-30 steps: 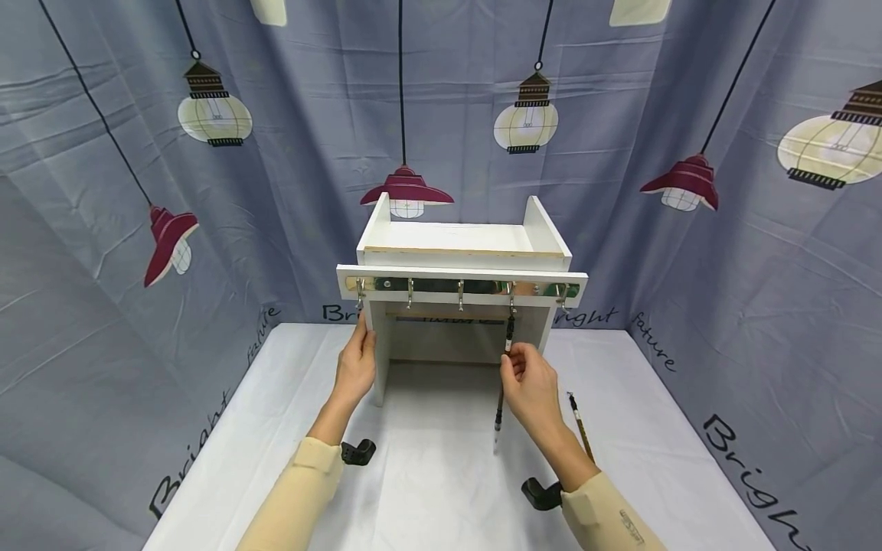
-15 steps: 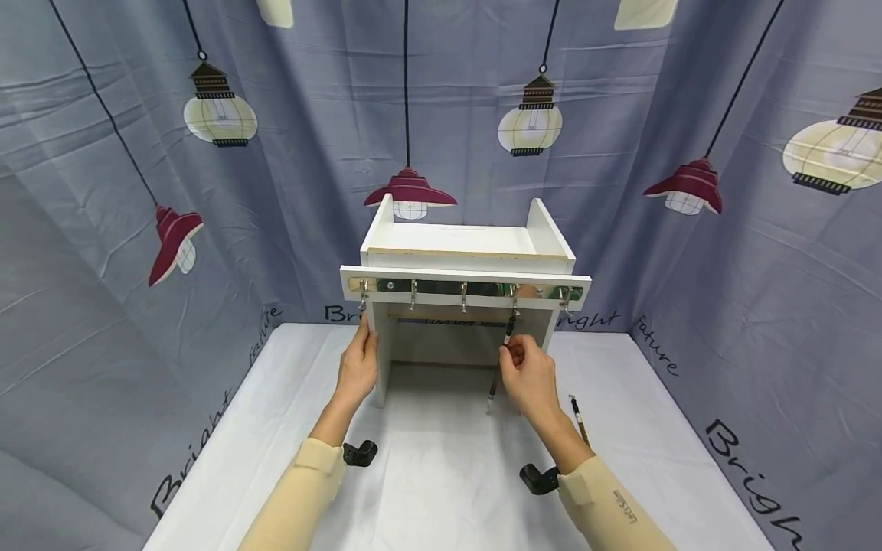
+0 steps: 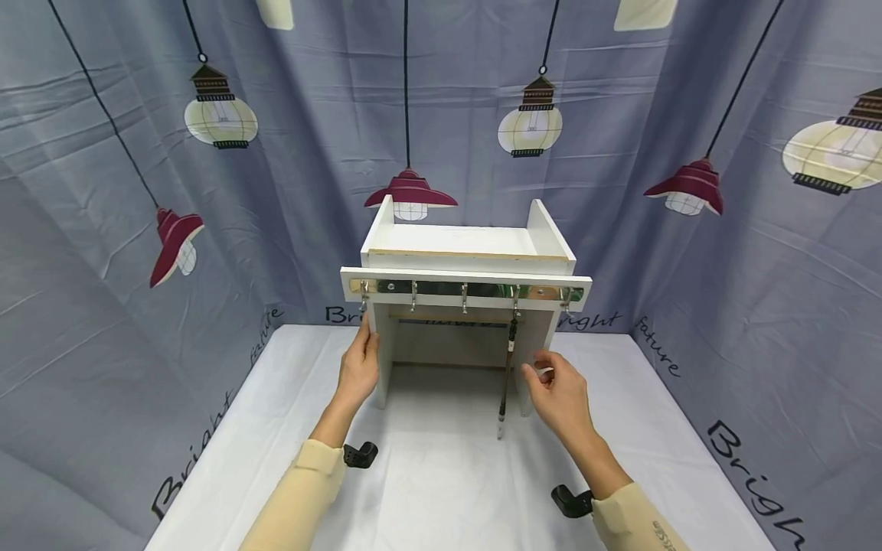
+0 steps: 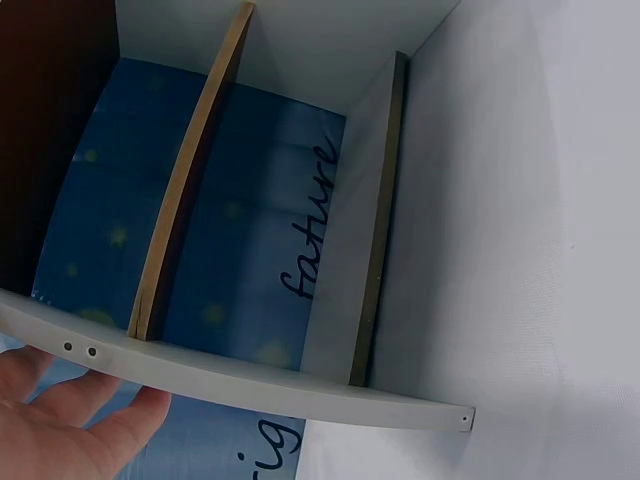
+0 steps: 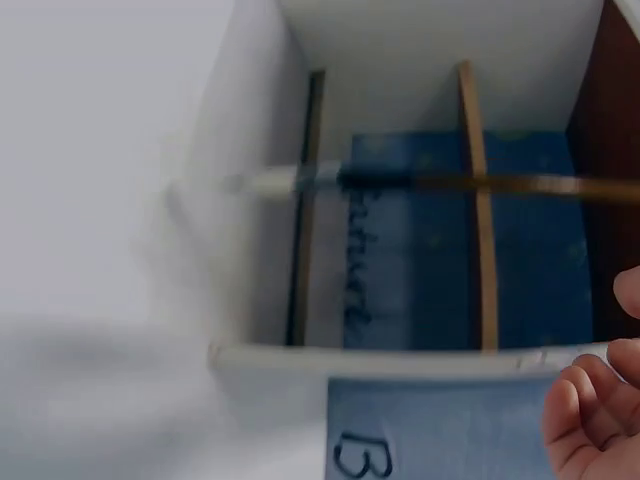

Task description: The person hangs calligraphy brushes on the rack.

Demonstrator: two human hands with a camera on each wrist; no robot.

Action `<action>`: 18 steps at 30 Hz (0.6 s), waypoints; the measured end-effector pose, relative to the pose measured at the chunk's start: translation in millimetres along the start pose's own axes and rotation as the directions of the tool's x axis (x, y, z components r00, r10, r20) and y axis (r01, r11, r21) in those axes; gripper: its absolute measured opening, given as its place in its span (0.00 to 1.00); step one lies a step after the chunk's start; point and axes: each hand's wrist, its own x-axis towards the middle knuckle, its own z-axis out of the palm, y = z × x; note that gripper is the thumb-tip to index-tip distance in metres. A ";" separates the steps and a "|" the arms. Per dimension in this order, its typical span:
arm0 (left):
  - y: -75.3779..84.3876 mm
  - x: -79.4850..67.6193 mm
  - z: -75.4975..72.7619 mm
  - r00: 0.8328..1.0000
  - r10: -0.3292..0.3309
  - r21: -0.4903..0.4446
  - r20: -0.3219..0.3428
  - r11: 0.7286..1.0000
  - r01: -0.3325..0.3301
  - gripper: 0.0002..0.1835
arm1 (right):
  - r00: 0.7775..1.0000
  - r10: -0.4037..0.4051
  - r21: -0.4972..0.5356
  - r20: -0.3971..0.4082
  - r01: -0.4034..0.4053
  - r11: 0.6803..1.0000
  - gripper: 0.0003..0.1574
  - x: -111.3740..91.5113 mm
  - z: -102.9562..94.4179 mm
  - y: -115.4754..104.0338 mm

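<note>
A slim writing brush with a brown handle and a pale tip at its lower end hangs from a metal hook on the white rack. My right hand is apart from the brush, to its right, fingers loosely bent and holding nothing. In the right wrist view the brush crosses in front of the rack's inside, its tip end blurred. My left hand rests against the rack's left side panel. The left wrist view shows its fingers right at the panel's edge.
The rack has an open tray top and a front rail with several hooks. A white cloth covers the table. Behind hangs a grey-blue curtain printed with lamps. Each wrist wears a black camera mount.
My right hand has let go of the brush and moved right and down, leaving it hanging from the hook. A second brush on the table is now hidden behind that arm. My left hand stays put.
</note>
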 end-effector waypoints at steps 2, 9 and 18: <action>-0.2 -0.7 0.7 1.000 -0.002 -0.001 0.001 1.000 0.002 0.32 | 1.000 0.013 -0.033 -0.006 -0.014 0.999 0.19 -5.1 -7.1 10.1; -4.5 -5.2 1.2 1.000 -0.014 0.012 0.004 1.000 0.014 0.32 | 1.000 0.007 -0.127 -0.007 -0.007 0.992 0.19 -24.5 -23.5 45.0; -1.2 -0.8 1.9 1.000 0.012 0.009 -0.028 1.000 -0.012 0.32 | 0.994 0.113 -0.202 0.003 -0.110 0.973 0.23 -32.9 -28.1 85.9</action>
